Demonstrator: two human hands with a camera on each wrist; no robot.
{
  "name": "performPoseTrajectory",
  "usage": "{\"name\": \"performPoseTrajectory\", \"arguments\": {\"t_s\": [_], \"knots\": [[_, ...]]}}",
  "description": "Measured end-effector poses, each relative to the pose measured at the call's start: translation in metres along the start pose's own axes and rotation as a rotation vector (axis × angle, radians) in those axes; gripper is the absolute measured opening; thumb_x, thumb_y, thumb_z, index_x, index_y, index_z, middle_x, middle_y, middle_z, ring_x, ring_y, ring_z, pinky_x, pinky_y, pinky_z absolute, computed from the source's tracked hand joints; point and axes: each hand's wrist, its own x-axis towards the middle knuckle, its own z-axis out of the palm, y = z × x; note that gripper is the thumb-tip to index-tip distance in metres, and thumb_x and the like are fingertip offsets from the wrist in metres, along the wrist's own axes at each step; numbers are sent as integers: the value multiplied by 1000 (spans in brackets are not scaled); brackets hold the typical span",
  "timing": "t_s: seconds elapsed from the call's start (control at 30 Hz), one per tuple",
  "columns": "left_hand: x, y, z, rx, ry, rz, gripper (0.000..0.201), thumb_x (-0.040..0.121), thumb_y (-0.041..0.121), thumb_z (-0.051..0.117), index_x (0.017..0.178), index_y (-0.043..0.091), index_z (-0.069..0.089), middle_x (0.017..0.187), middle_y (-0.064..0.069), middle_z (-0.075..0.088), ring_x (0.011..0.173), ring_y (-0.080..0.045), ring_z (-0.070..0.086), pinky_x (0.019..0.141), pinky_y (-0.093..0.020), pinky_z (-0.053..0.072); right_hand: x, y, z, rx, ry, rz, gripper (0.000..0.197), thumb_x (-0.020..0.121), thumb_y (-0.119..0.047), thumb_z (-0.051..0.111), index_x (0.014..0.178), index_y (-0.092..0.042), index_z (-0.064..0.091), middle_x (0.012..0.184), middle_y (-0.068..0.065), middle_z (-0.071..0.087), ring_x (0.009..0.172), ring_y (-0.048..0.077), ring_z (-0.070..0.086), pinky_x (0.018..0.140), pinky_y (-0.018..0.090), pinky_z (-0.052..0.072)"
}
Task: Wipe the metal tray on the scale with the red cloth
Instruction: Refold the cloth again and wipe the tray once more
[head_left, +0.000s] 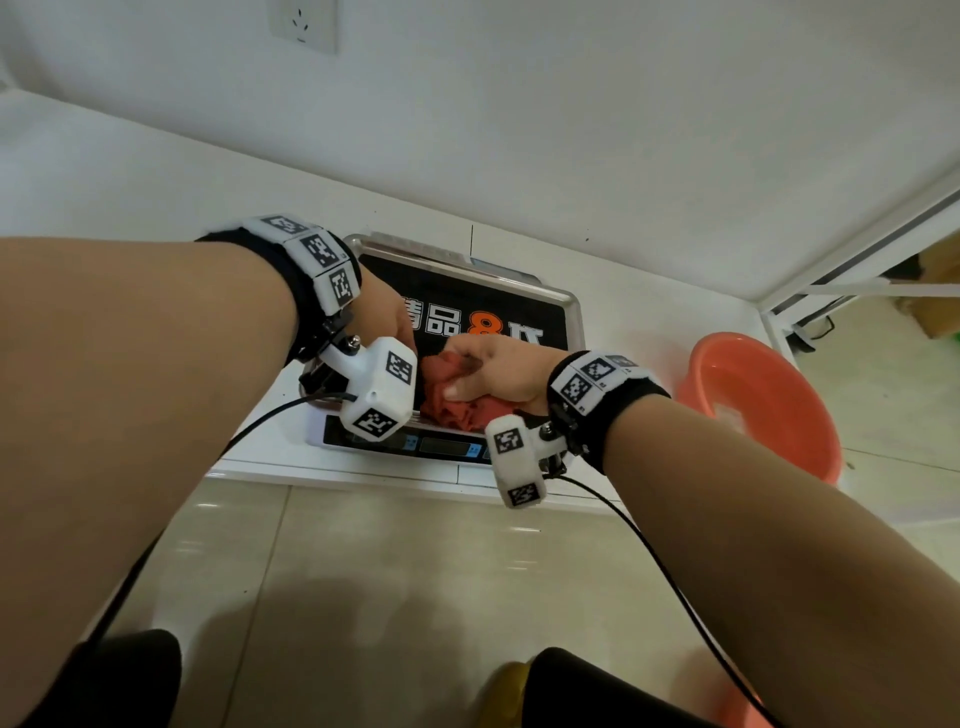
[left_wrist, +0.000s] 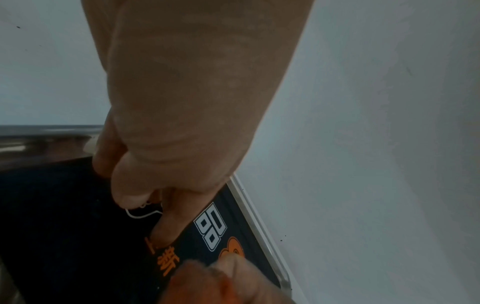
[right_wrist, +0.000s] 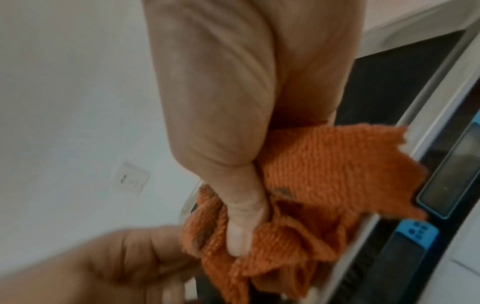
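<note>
My right hand (head_left: 493, 371) has the red cloth (head_left: 454, 397) bunched in its grip, thumb and fingers curled tight round it, right on the near part of the metal tray (head_left: 569, 304). The cloth is a nubbly, ribbed weave, crumpled into folds, one ragged corner hanging over the tray's near rim. The tray is a shallow rectangle of shiny steel with rounded corners, its floor covered by a black printed sheet with white and orange characters. It sits on the scale (head_left: 447, 446), whose dark front panel with blue keys faces me just below the cloth.

My left hand (head_left: 387, 319) is on the tray's left part; the wrist camera hides it from the head view. The left wrist view fills that in: fingers (left_wrist: 168, 222) angled down, tips touching the black sheet, holding nothing, grip loose. The right wrist view alone gives the weave close up, with a small dark spot on the cloth. Only the head view catches the orange plastic basin (head_left: 763, 405) on the floor, right of the scale and off the white surface (head_left: 649, 332).
</note>
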Motion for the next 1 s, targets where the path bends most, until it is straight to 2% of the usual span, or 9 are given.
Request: {"name": "performPoseTrajectory", "arguments": {"t_s": [0.1,0.17,0.23,0.3,0.43,0.5,0.7,0.87,1.0], "knots": [[-1,0,0,-41,21,3,45,93,7,47,135,19,54,103,4,59,98,-12,52,89,-25,44,0,5,-11,425,-51,-93,23,95,8,53,106,-12,53,95,13,70,81,29,73,71,50,62],[0,0,0,-96,83,3,43,93,7,48,133,19,56,92,7,60,93,-13,54,83,-23,45,-3,2,-18,603,-64,-192,22,96,11,47,104,-9,49,81,12,72,69,30,74,66,52,61],[1,-1,1,-210,163,7,40,93,5,46,130,18,59,110,3,65,97,-16,58,80,-23,47,-6,-5,-25,723,-31,-276,23,94,8,47,109,-9,50,85,9,74,70,31,74,67,54,60],[2,-2,1,-381,246,7,38,95,5,44,126,18,62,126,1,62,112,-22,59,89,-28,47,-12,-12,-31,821,33,-336,25,88,2,52,109,-11,54,93,11,74,75,32,73,70,55,60],[-1,-4,-3,-793,226,64,45,93,-7,43,132,12,55,130,-3,59,120,-22,58,101,-35,47,-27,-21,-45,1054,171,-434,20,90,0,51,107,-10,57,101,18,72,86,34,73,68,51,62],[-5,0,-7,-928,207,109,44,94,-7,45,133,10,53,128,-5,61,115,-19,60,96,-35,51,-34,-26,-48,1172,206,-482,18,95,3,44,102,-9,56,97,17,72,83,31,75,66,46,63],[-30,27,-20,-1199,158,204,30,93,5,54,123,3,57,102,-5,70,87,-15,67,55,-20,58,-57,-44,-45,1231,254,-507,19,102,0,38,96,-8,55,84,16,76,71,28,75,61,39,62],[-49,43,-24,-1215,149,243,20,90,8,59,110,6,63,99,-5,70,85,-14,66,50,-17,55,-73,-62,-34,1328,214,-565,9,88,-2,49,91,-10,49,102,25,54,89,32,61,74,42,60],[-55,44,-22,-1255,251,256,10,94,7,53,88,11,59,92,-5,69,83,-14,66,55,-20,55,-77,-65,-35,1343,244,-494,21,102,-8,42,122,-11,45,115,24,55,86,33,70,65,47,63]]}}
